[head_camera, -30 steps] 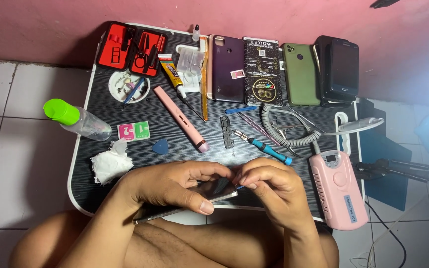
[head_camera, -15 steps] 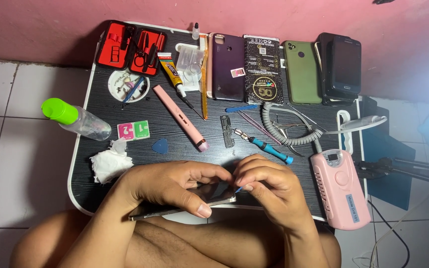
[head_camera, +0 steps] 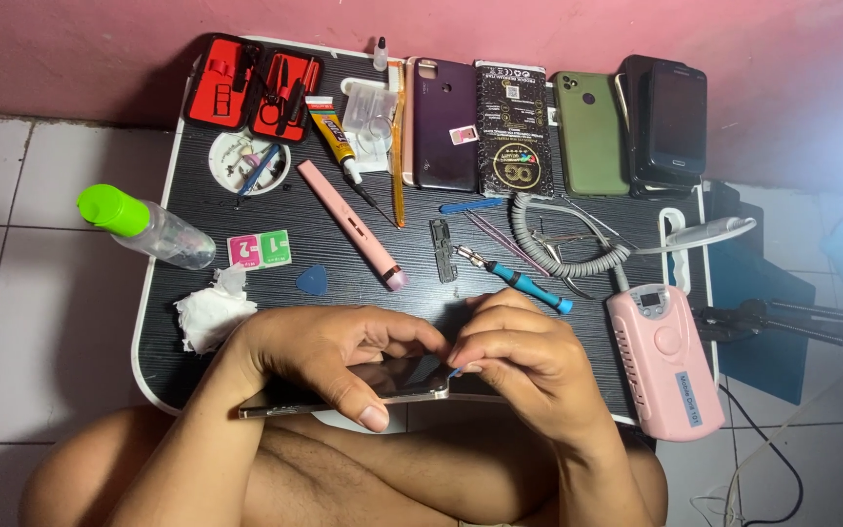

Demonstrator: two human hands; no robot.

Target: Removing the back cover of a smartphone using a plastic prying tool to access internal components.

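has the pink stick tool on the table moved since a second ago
No. The pink stick tool lies at the same slant between the glue tube and the blue pick, well clear of both hands.

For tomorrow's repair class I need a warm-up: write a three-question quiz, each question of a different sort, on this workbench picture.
1. True or false: the left hand grips the phone that both hands work on.
2. Which lies nearest the white tissue?
A. blue pick
B. pink device
C. green phone case
3. Fill in: the clear bottle lying on its side has a ____ cap.

Key:
1. True; the right hand pinches at the phone's end, with something small and blue at its fingertips.
2. A
3. Green
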